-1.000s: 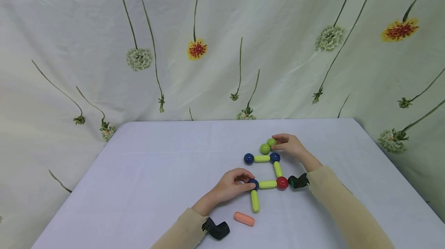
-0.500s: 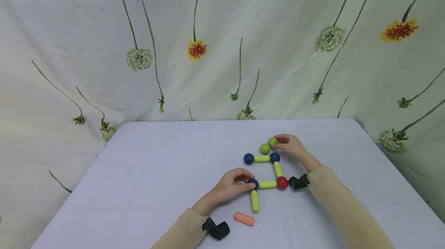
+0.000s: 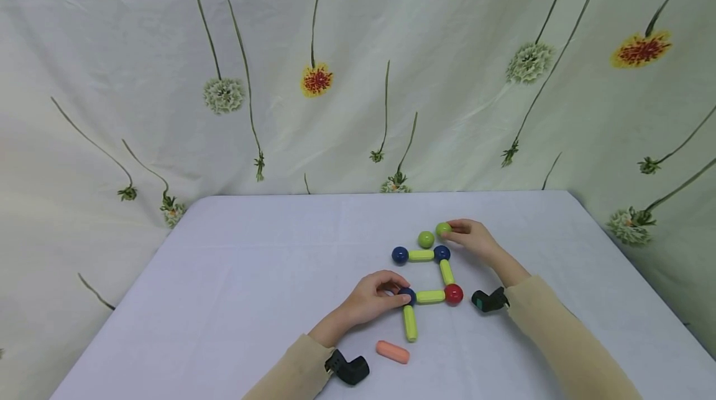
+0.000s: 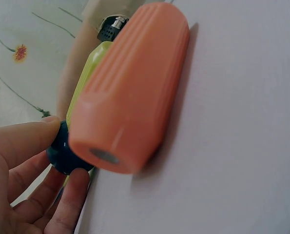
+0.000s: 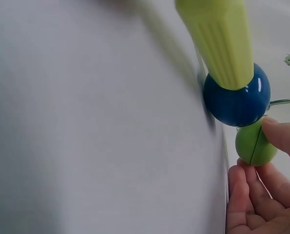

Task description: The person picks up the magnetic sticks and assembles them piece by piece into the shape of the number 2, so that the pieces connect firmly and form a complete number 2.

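Shifted rightward since the earlier frames: right grip (image 3: 472,236), clamped on a green ball (image 3: 442,230). Second green ball (image 3: 426,239) lies just left of that grip, apart from the held ball. Left grip (image 3: 370,296) is clamped on a dark-blue ball (image 4: 67,155); orange rod (image 3: 393,351) lies on the counter (image 3: 252,300), on the near side of this grip.

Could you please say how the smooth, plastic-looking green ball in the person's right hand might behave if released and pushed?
The smooth green ball would probably roll readily, being round. It seems stiff, as its outline shows no dent where the right hand pinches it. Its smooth surface may be slippery.
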Motion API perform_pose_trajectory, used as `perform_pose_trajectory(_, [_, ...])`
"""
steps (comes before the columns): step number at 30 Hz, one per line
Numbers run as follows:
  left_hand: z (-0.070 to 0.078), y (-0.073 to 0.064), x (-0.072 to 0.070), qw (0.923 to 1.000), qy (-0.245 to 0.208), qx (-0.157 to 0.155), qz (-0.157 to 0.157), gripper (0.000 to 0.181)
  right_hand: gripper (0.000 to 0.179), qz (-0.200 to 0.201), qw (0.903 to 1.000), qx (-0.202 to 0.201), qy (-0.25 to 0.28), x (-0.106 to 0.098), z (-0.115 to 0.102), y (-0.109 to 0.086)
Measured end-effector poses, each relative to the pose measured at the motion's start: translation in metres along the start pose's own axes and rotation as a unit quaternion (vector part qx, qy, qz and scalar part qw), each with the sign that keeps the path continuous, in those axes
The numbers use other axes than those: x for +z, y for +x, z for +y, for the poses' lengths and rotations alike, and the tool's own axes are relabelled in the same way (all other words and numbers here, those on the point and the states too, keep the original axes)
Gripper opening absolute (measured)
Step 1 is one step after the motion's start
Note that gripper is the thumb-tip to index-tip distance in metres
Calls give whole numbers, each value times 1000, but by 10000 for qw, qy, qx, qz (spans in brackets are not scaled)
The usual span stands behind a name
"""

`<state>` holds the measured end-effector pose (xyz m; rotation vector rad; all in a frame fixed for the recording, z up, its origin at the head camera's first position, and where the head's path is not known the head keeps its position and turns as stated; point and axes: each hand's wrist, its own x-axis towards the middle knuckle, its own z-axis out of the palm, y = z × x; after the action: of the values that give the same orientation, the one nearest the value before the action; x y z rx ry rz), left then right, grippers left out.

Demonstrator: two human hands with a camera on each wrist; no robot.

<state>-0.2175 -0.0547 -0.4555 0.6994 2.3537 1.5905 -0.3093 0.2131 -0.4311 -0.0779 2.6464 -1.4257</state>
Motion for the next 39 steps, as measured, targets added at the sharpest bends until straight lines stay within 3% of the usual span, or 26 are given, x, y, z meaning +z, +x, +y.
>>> perform_pose_trajectory(12, [-1, 0, 0, 9999, 48, 93, 12, 21, 57, 167, 9993, -287, 191, -1, 3, -27])
perform_pose_trajectory(20, [-2, 0, 1, 10000, -30, 84, 38, 21, 60, 454, 9977, -310, 390, 2, -12, -53])
perform_pose_trajectory(39, [-2, 0, 1, 9999, 48, 160, 33, 21, 45, 133, 9958, -676, 607, 34, -34, -109])
